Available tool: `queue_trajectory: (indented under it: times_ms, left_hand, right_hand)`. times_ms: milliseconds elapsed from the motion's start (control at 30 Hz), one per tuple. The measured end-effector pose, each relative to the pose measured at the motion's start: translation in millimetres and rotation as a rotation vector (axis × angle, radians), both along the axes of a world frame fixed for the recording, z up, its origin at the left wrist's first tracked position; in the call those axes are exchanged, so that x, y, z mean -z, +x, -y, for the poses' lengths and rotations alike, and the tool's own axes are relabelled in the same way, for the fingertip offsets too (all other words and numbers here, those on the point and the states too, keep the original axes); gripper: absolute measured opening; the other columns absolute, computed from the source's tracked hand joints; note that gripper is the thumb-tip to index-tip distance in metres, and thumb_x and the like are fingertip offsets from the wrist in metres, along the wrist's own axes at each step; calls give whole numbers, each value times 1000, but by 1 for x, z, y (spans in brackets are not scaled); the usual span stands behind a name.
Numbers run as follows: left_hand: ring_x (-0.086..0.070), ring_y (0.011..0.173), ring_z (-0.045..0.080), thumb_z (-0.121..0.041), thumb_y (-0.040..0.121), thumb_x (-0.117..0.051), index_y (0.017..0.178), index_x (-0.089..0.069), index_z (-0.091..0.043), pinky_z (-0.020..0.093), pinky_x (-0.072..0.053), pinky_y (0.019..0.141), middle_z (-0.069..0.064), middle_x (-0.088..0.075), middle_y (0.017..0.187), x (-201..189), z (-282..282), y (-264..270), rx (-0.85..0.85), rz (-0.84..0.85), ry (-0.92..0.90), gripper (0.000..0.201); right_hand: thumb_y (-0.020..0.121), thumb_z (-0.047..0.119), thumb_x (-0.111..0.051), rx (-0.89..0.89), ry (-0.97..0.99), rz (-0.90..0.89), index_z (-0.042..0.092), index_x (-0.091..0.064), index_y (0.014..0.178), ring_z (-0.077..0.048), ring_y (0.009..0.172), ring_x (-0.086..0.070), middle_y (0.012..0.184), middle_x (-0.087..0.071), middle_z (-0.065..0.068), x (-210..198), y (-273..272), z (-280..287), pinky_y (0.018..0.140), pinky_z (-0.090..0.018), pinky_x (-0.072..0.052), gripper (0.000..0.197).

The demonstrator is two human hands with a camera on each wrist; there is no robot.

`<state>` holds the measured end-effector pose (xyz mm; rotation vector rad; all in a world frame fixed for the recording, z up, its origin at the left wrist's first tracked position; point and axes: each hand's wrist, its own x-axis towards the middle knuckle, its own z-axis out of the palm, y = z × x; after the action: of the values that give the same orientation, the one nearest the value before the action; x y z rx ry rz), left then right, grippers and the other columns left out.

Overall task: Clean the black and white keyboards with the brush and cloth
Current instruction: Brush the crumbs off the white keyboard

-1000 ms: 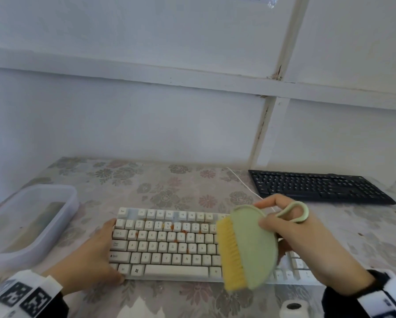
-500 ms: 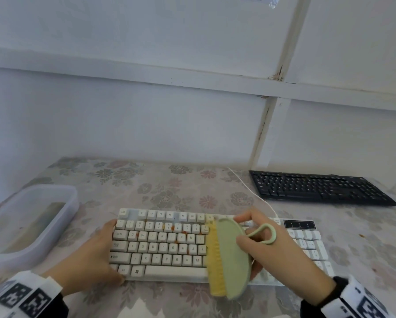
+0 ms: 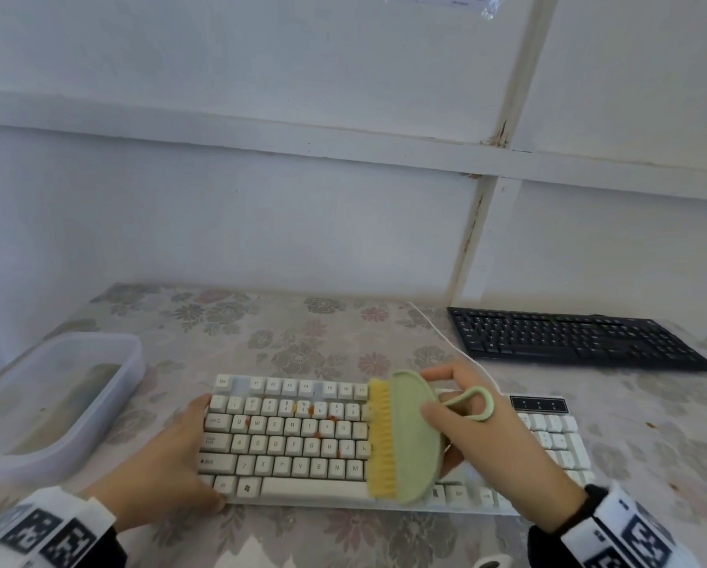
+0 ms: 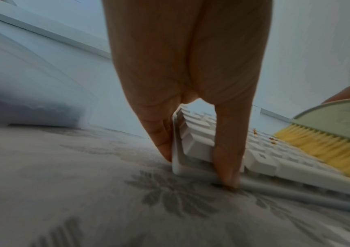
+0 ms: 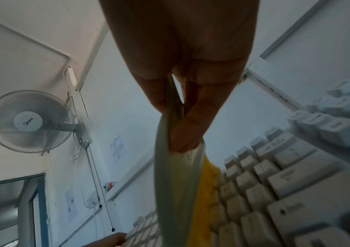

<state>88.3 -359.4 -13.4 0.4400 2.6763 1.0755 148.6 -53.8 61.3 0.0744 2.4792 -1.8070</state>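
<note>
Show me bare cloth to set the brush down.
Bare cloth: behind the white keyboard, between tub and black keyboard; right of the white keyboard, before the black one. Crowded: near edge, left hand and right hand with brush.

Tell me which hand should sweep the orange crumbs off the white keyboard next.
Right. The right hand holds the brush, its yellow bristles on the white keyboard beside the orange crumbs. The left hand is busy bracing the keyboard's left end.
</note>
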Motion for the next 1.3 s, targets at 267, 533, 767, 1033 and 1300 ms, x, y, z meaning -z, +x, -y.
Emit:
queue_trajectory:
  times_ms: [267,533,767,1033,1300]
  left_hand:
    - [-50,109,-1,-41,45,-74,111,-23,-51,9,-41,81,-21,-47,119,3,1,-2,2,-29,-20,84]
    - [-50,112,1,-38,46,-77,116,-24,-49,15,-43,89,-18,-47,122,7,4,-3,7,-19,0,88]
    - [-51,112,2,-38,47,-78,116,-25,-49,21,-45,95,-18,-48,122,9,5,-5,3,-7,5,88]
    - [-49,113,0,-30,53,-81,122,-22,-46,18,-43,94,-19,-47,122,12,6,-6,5,-20,-14,92]
    - [-51,111,-3,-29,50,-79,123,-25,-43,13,-44,88,-20,-49,121,9,4,-5,1,3,13,92]
  right_hand:
    - [84,5,-61,-24,-15,31,14,-65,95,-21,47,-54,55,-54,-3,-12,8,-5,38,-26,-45,15]
    - [93,7,-54,68,-11,-64,19,-56,107,-19,64,-70,77,-72,-6,-1,-3,1,49,-33,-56,18]
    - [90,4,-54,-129,59,93,17,-58,102,-19,52,-59,58,-58,0,0,10,-1,45,-31,-53,19]
    - [91,6,-54,66,-19,-126,20,-58,103,-17,54,-66,66,-68,-1,-12,-1,5,45,-30,-53,18]
    - [91,7,-54,33,62,-96,20,-56,102,-28,67,-70,80,-71,-13,6,-7,15,52,-43,-58,17]
